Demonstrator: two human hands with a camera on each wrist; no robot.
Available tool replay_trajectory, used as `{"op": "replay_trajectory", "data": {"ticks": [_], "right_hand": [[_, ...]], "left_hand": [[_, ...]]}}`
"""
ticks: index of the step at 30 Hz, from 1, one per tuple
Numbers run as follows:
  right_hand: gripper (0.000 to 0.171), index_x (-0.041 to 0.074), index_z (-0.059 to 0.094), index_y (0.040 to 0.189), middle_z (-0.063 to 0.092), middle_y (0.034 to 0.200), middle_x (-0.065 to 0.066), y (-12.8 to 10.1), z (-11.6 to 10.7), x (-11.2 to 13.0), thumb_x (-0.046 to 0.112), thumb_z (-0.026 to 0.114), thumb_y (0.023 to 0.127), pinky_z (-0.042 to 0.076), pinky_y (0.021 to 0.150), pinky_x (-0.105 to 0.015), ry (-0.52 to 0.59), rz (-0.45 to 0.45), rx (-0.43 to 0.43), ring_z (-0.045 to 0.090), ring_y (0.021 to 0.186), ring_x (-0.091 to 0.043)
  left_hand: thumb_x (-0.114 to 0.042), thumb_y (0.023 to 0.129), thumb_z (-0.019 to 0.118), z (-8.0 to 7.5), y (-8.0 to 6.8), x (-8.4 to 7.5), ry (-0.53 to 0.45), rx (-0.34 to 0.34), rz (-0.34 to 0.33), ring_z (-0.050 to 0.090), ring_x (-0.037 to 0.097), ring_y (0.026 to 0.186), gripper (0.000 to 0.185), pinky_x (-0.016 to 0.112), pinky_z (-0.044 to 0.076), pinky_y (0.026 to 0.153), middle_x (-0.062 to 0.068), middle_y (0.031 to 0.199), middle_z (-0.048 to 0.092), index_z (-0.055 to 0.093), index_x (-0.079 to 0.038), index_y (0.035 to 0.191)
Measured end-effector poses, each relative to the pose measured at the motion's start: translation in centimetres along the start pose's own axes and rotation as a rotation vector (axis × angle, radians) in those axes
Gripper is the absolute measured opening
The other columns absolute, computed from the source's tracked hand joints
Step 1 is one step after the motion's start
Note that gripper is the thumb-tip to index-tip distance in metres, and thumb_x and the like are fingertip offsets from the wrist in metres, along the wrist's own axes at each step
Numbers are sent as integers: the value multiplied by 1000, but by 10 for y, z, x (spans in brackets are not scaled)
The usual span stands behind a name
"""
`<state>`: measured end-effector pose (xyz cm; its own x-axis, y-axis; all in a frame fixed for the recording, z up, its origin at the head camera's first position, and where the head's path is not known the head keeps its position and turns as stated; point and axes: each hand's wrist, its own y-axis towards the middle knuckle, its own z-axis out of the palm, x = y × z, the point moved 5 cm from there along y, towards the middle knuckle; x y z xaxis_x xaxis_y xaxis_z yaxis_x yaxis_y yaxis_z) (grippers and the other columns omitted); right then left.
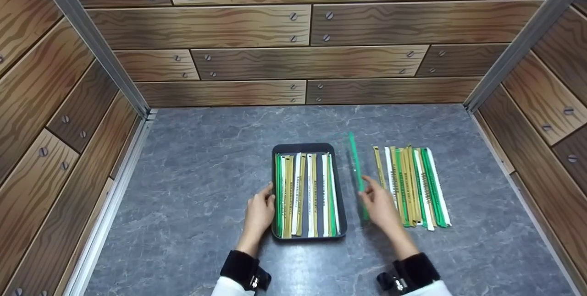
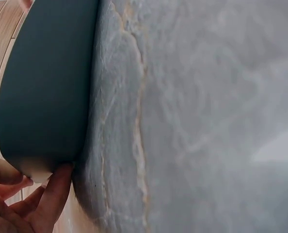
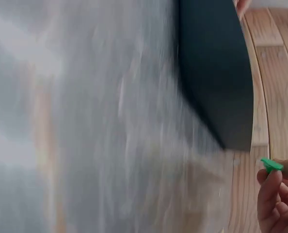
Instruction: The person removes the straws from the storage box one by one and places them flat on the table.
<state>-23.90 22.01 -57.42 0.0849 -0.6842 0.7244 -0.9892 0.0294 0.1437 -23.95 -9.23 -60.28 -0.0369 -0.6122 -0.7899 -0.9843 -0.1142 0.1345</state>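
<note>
A dark rectangular tray point(image 1: 302, 147) holds several long slim stick packets point(image 1: 297, 195) in green, white and gold, side by side. My left hand point(image 1: 260, 213) grips the tray's left side; in the left wrist view its thumb and fingers are at the end of the dark tray wall point(image 2: 47, 87). To the right of the tray, my right hand point(image 1: 380, 204) pinches one green stick packet point(image 1: 355, 158) near its lower part, between tray and row. The right wrist view shows only the green packet's end point(image 3: 271, 165) between thumb and finger.
Right of the right hand lies a row of several green, white and gold stick packets point(image 1: 408, 186), some overlapping. The grey marbled tabletop point(image 1: 192, 186) is bounded by wood-patterned panels point(image 1: 247, 64) at the back and sides.
</note>
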Motion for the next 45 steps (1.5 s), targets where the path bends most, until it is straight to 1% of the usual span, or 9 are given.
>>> {"op": "replay_trajectory", "data": {"ticks": [7, 14, 17, 20, 24, 29, 33, 38, 45], "right_hand": [[47, -1, 50, 139, 67, 89, -13, 2, -28, -32, 4, 62, 94, 51, 56, -38, -148, 50, -20, 63, 70, -24], [46, -2, 46, 142, 65, 86, -11, 1, -39, -53, 8, 56, 98, 42, 46, -35, -216, 172, 53, 56, 55, -19], [46, -1, 47, 142, 66, 92, -17, 1, -41, -58, 10, 55, 98, 45, 49, -40, -242, 200, 65, 61, 64, -28], [45, -1, 49, 140, 63, 111, -24, 0, -42, -58, 12, 56, 97, 51, 60, -50, -293, 208, 27, 64, 86, -40], [41, -1, 55, 134, 57, 122, -28, -1, -37, -43, 14, 61, 95, 52, 67, -58, -334, 150, -68, 60, 98, -46], [33, -1, 64, 120, 63, 104, -20, -4, -16, -5, 7, 68, 88, 54, 63, -48, -300, -29, -125, 63, 85, -35], [35, 4, 65, 122, 65, 108, -15, -9, 7, 26, 9, 70, 88, 56, 61, -40, -269, -114, -49, 65, 79, -27], [42, 6, 62, 130, 64, 119, -18, -12, 33, 58, 12, 70, 89, 58, 70, -38, -260, -184, 70, 66, 92, -30], [55, 2, 53, 139, 62, 115, -28, -20, 65, 77, 12, 71, 88, 54, 52, -32, -303, -102, 298, 66, 88, -37]], "left_hand": [[-6, 95, 61, 0, 1, 1, -19, 24, -34, 67, 32, 95, 38, 46, 54, 83, 18, 118, 67, 60, -3, 133], [-5, 94, 62, 1, 1, 2, -13, 16, -21, 67, 33, 96, 38, 47, 54, 83, 18, 115, 68, 61, -3, 132], [-5, 94, 62, 1, 1, 1, -6, 10, -13, 67, 32, 94, 38, 47, 54, 82, 18, 113, 69, 62, -3, 132], [-4, 94, 62, 1, 0, 1, -2, 12, -11, 68, 31, 91, 37, 46, 54, 80, 18, 114, 69, 61, -2, 132], [-5, 95, 61, 1, 0, 2, 4, 20, -24, 68, 30, 92, 37, 46, 55, 78, 16, 116, 68, 61, -3, 132], [-6, 95, 61, 1, 1, 1, -7, 22, -38, 66, 32, 99, 38, 47, 54, 82, 15, 122, 66, 60, -4, 133], [-5, 94, 61, 0, 1, 0, -17, 21, -21, 67, 33, 97, 38, 47, 54, 81, 15, 123, 65, 61, -2, 132], [-4, 94, 62, 1, 1, 0, -16, 13, -5, 67, 32, 93, 37, 46, 54, 80, 17, 119, 67, 61, -1, 131], [-5, 94, 61, 1, 1, 2, -3, 13, -13, 68, 31, 93, 37, 47, 54, 80, 17, 115, 68, 61, -3, 132]]}}
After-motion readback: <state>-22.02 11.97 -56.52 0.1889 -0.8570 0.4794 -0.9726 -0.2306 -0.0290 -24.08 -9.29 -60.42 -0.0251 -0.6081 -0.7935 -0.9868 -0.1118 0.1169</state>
